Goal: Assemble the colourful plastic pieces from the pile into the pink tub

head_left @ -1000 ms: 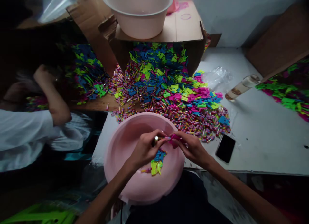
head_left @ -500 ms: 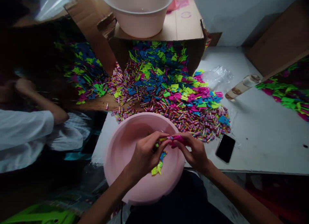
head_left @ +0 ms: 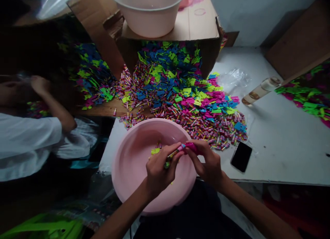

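Note:
Over the pink basin [head_left: 123, 177], my left hand [head_left: 161, 166] pinches a small printed tube [head_left: 182, 147] with a pink and blue wrapper. More slim pieces, one with a green end [head_left: 167, 164], are tucked in its palm. My right hand [head_left: 208, 161] grips a magenta plastic piece [head_left: 191, 148] between thumb and fingers. The tube's tip meets the magenta piece; I cannot tell whether it is inside it. Below, a few yellow pieces [head_left: 155, 151] and small tubes lie in the basin, partly hidden by my left hand.
A heap of coloured plastic pieces [head_left: 190, 91] and small tubes [head_left: 211, 129] spills from a cardboard box [head_left: 201, 29] carrying a white tub [head_left: 152, 22]. A phone [head_left: 241, 157] and a clear bottle [head_left: 261, 91] are at right. A co-worker's arm [head_left: 54, 105] is at left.
The blue and yellow pieces seen below my left hand are gone from that spot; yellow pieces now show farther back in the basin. My hands still hold the tube and magenta piece together.

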The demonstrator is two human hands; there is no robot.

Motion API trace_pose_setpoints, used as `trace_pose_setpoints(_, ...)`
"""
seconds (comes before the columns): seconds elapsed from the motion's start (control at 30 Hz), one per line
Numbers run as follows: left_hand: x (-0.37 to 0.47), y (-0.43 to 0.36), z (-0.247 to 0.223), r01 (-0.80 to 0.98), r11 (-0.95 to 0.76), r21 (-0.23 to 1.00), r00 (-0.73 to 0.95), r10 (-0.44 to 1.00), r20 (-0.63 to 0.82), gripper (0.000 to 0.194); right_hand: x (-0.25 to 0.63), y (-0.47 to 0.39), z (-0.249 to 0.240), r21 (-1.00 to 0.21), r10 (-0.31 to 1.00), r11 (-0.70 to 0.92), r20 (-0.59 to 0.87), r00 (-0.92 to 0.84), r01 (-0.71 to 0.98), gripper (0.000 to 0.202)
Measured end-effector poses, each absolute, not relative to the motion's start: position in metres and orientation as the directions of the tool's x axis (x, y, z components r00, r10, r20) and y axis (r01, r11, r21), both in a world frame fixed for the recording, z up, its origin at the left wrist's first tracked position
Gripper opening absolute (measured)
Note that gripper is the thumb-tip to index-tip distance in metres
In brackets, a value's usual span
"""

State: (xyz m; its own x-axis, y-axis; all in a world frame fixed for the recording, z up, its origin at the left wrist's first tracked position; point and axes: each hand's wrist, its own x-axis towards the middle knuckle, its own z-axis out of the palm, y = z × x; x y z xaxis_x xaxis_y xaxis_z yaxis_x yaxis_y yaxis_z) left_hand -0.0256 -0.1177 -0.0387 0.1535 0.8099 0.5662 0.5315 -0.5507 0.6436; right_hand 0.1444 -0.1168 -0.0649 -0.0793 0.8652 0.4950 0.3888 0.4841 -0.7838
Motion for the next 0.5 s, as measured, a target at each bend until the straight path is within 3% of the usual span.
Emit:
trace_pose_setpoints(0.37,-0.021,-0.124,-0.037,0.589,-0.581,0.562,0.236,0.789,0.568,0.024,0.158,-0.115,-0.064,-0.714,0.791,0.609,0.580,-0.196,0.346,0.032)
trace_pose_setpoints(0.5,-0.023,-0.124,-0.030,0.516,-0.503,0.693,0.187,0.856,0.482,0.020,0.160,-0.111,-0.063,-0.700,0.756,0.655,0.600,-0.262,0.285,0.036)
